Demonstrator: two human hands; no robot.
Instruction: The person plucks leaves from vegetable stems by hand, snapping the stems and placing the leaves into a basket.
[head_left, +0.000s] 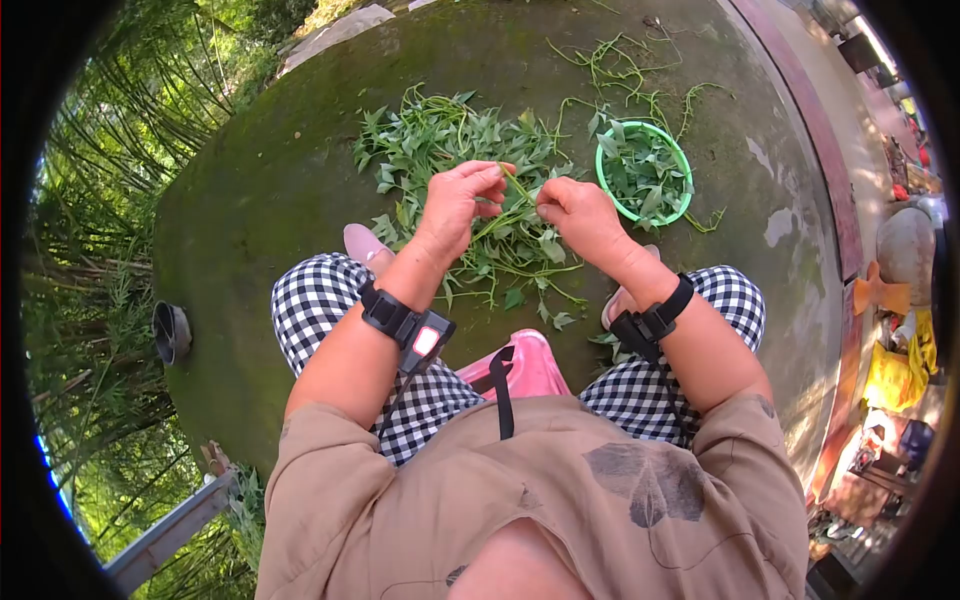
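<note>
My left hand (462, 207) is closed, thumb and fingers pinching a green stem (518, 186) above a heap of leafy vines (430, 140) on the ground. At the other end of the stem, my right hand (580, 212) is closed on it too, with its fingers curled. The heap spreads beneath and beyond both hands. Just right of the heap stands a round basket with a light green rim (690, 178), holding picked green leaves (645, 175).
Bare, stripped vines (620, 68) lie on the mossy ground beyond the basket. A pink stool (530, 362) shows between my knees. A dark pot (172, 333) is at the far left. Yellow bags (893, 377) and other household things line the right edge.
</note>
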